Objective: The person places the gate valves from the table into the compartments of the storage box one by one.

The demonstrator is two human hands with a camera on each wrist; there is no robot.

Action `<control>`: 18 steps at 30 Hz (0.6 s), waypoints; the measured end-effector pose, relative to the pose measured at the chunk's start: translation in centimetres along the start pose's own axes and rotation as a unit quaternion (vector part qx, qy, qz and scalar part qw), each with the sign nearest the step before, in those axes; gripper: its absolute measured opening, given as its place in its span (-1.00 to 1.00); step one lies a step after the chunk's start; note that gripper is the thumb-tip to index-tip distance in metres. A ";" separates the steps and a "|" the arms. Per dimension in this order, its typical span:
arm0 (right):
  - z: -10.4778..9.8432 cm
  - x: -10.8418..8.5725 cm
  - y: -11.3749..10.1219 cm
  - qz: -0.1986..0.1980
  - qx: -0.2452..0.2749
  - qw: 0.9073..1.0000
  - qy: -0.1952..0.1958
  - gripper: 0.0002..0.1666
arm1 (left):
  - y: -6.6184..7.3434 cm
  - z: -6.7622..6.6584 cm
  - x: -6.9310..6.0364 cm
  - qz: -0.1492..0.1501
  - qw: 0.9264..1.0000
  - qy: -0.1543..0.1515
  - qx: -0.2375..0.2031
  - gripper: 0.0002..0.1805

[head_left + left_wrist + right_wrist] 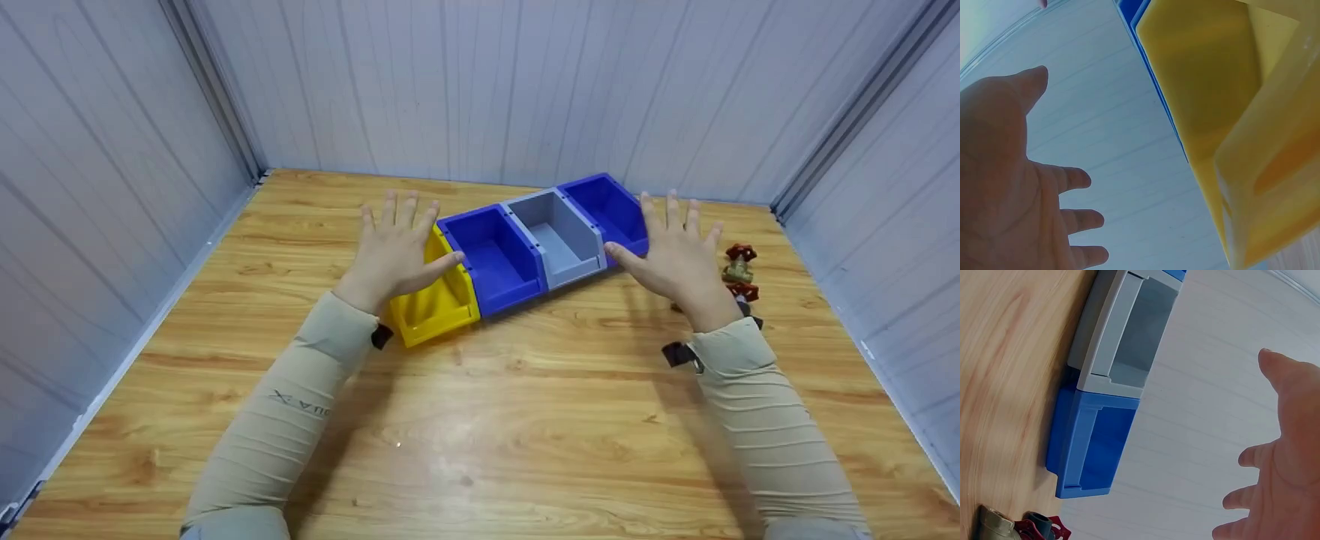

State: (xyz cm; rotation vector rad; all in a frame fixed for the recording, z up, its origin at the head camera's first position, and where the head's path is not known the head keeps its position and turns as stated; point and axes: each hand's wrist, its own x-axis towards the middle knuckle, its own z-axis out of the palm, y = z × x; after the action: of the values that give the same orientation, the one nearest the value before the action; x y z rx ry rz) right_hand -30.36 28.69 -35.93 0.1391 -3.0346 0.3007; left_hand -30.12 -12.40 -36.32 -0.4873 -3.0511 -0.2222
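Note:
My left hand, fingers spread, is raised over the yellow bin and holds nothing. The left wrist view shows that palm apart from the yellow bin's wall. My right hand hovers with spread fingers near the row's right end, also holding nothing. Between the hands, a blue bin and a grey bin join the yellow one, with another blue bin at the far right. Beside the right hand lie valves with red handwheels, partly hidden by the wrist.
The bins stand in a slanted row on a wood-grain table. Pale panel walls enclose the back and both sides. A brass valve body shows at the corner of the right wrist view.

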 end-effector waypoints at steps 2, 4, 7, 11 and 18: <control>-0.1 0.1 0.0 -0.001 -0.002 1.000 0.001 0.32 | 0.0 0.0 0.1 0.002 1.000 -0.001 0.000 0.09; -0.2 0.3 0.0 -0.004 -0.003 1.000 0.001 0.33 | 0.0 -0.1 0.1 0.004 1.000 -0.004 -0.002 0.09; -0.3 0.5 0.0 -0.009 -0.003 1.000 0.001 0.33 | 0.0 -0.2 0.2 0.006 1.000 -0.010 -0.008 0.09; -0.5 0.8 0.1 -0.013 -0.002 1.000 -0.003 0.33 | 0.2 -0.4 0.3 0.006 1.000 -0.020 -0.016 0.08; -0.6 1.2 0.5 -0.023 0.007 1.000 -0.008 0.36 | 0.5 -0.3 0.6 0.002 1.000 -0.028 -0.012 0.07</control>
State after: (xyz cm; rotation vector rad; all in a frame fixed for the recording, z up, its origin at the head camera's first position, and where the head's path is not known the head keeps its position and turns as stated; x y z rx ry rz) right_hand -31.58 29.15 -35.34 0.2137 -3.0398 0.3180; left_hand -30.55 -11.74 -35.87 -0.5095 -3.1050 -0.2496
